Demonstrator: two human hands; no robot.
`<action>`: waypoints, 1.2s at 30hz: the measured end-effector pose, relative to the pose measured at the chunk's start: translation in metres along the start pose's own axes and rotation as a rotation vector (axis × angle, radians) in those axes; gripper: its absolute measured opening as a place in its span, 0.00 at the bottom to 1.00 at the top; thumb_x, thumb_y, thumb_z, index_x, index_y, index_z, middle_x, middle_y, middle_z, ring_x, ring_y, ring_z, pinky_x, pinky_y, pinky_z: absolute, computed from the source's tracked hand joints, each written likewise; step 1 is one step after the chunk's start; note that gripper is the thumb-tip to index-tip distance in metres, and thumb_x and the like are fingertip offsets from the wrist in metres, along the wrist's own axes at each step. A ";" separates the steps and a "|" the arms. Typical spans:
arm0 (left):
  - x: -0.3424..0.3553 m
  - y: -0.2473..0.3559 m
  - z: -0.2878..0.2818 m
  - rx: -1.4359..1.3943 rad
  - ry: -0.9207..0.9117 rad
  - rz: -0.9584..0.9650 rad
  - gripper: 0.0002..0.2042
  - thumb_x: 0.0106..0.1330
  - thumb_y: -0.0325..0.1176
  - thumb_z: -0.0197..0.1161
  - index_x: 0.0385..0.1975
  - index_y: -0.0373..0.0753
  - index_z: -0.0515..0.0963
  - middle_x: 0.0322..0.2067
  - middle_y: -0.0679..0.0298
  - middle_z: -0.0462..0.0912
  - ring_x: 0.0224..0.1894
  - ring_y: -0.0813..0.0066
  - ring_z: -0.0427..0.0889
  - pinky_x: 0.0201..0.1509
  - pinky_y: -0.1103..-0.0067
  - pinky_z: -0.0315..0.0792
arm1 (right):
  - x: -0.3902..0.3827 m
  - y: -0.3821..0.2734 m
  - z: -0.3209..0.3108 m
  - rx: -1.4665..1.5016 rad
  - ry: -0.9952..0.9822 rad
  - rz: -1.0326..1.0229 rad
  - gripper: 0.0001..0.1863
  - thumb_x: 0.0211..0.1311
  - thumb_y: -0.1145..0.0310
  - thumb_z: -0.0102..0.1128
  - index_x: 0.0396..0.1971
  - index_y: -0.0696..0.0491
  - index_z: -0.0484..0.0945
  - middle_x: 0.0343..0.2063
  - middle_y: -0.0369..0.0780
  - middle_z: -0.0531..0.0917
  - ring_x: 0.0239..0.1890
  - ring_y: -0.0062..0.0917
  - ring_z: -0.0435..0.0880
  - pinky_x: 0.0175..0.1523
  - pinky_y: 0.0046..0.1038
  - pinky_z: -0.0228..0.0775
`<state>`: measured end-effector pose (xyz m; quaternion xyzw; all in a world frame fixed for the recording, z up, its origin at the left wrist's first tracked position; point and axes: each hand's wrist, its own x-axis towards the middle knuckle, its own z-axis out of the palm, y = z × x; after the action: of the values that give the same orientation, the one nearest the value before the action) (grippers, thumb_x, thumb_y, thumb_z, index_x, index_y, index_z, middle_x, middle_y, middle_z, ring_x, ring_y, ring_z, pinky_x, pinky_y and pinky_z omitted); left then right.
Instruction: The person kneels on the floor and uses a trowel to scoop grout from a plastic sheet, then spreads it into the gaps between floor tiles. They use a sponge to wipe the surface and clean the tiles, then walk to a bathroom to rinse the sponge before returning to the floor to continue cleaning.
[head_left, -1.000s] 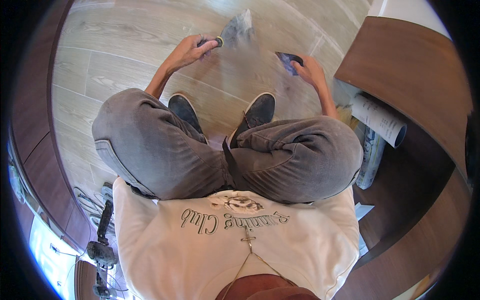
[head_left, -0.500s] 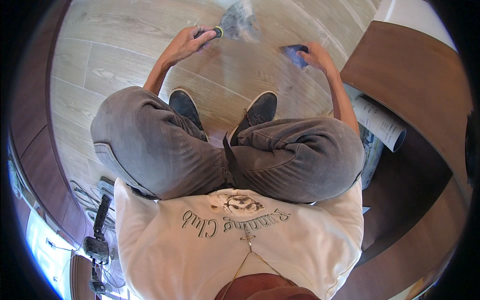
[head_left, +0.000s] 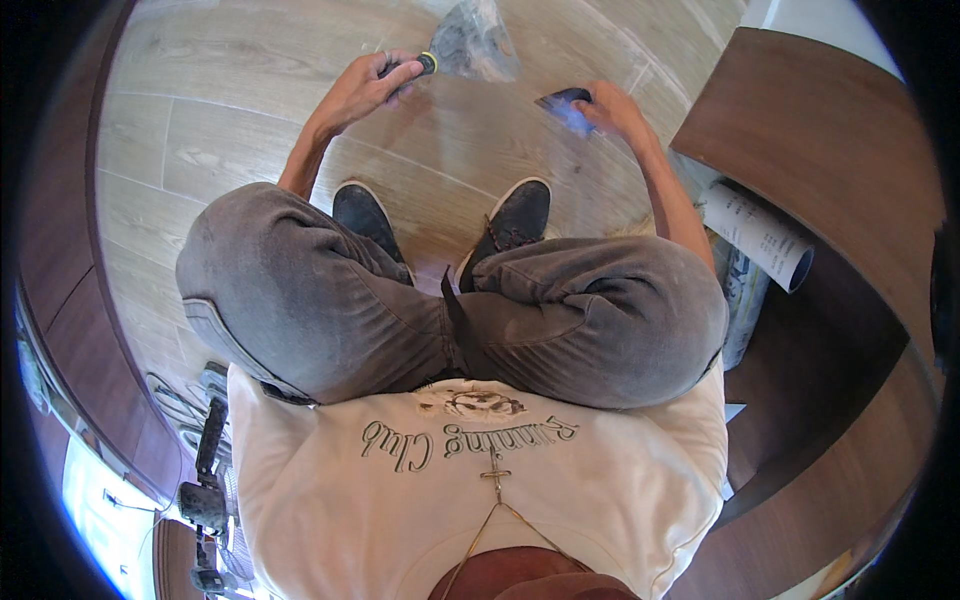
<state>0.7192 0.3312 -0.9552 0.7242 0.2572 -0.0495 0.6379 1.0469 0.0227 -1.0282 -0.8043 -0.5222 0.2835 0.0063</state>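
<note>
Closed around the black handle with a yellow ring, my left hand (head_left: 372, 88) holds a putty knife (head_left: 468, 45). Its broad grey blade, smeared with white, points to the far right over the floor. To its right, my right hand (head_left: 610, 108) grips a dark, flat, pointed piece (head_left: 566, 103) between thumb and fingers. A bluish sheen lies along that piece, and its exact kind is unclear. It sits low over the floor, apart from the putty knife. Both forearms reach forward outside my bent knees.
Wood-look floor tiles (head_left: 240, 140) carry whitish smears near the hands. My dark shoes (head_left: 518, 215) stand below them. At right is a brown cabinet (head_left: 800, 110) with a rolled printed sheet (head_left: 755, 235) in its opening. A fan (head_left: 203, 505) stands behind at left.
My right hand has moved a little left with the dark piece, closer to the putty knife. The left hand keeps its grip, and the whole view has shifted slightly.
</note>
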 end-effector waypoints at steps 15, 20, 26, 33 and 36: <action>-0.007 0.001 0.003 0.002 -0.055 -0.047 0.23 0.74 0.51 0.60 0.52 0.36 0.82 0.28 0.71 0.77 0.30 0.83 0.74 0.34 0.83 0.70 | -0.030 0.007 -0.032 0.021 -0.030 0.163 0.17 0.63 0.57 0.63 0.46 0.52 0.82 0.42 0.47 0.86 0.48 0.43 0.84 0.49 0.46 0.74; -0.007 0.010 0.002 0.035 -0.096 -0.058 0.25 0.73 0.53 0.60 0.53 0.35 0.81 0.29 0.69 0.79 0.31 0.82 0.75 0.35 0.82 0.71 | -0.037 0.013 -0.029 0.003 -0.156 0.173 0.18 0.63 0.55 0.63 0.47 0.50 0.82 0.46 0.44 0.84 0.53 0.41 0.81 0.50 0.47 0.73; -0.006 0.004 0.004 0.055 -0.074 -0.053 0.24 0.73 0.53 0.59 0.51 0.36 0.82 0.28 0.69 0.79 0.31 0.82 0.76 0.36 0.82 0.72 | -0.054 0.032 -0.035 0.085 -0.121 0.106 0.16 0.64 0.60 0.62 0.48 0.50 0.82 0.40 0.46 0.86 0.46 0.43 0.85 0.48 0.43 0.75; -0.009 0.016 0.004 0.054 -0.123 -0.085 0.24 0.73 0.53 0.59 0.53 0.36 0.82 0.29 0.69 0.79 0.30 0.82 0.76 0.35 0.82 0.72 | -0.065 0.027 -0.046 0.139 -0.162 0.185 0.15 0.63 0.62 0.62 0.48 0.51 0.82 0.39 0.48 0.86 0.43 0.43 0.86 0.46 0.42 0.75; -0.005 0.014 0.006 0.046 -0.129 -0.091 0.24 0.73 0.53 0.59 0.53 0.37 0.82 0.29 0.69 0.79 0.30 0.82 0.75 0.35 0.83 0.71 | -0.081 0.038 -0.035 0.055 -0.028 0.065 0.15 0.63 0.63 0.62 0.47 0.51 0.82 0.38 0.47 0.87 0.42 0.44 0.86 0.44 0.43 0.75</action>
<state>0.7222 0.3235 -0.9418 0.7214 0.2471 -0.1306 0.6336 1.0713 -0.0529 -0.9738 -0.8162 -0.4880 0.3091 0.0116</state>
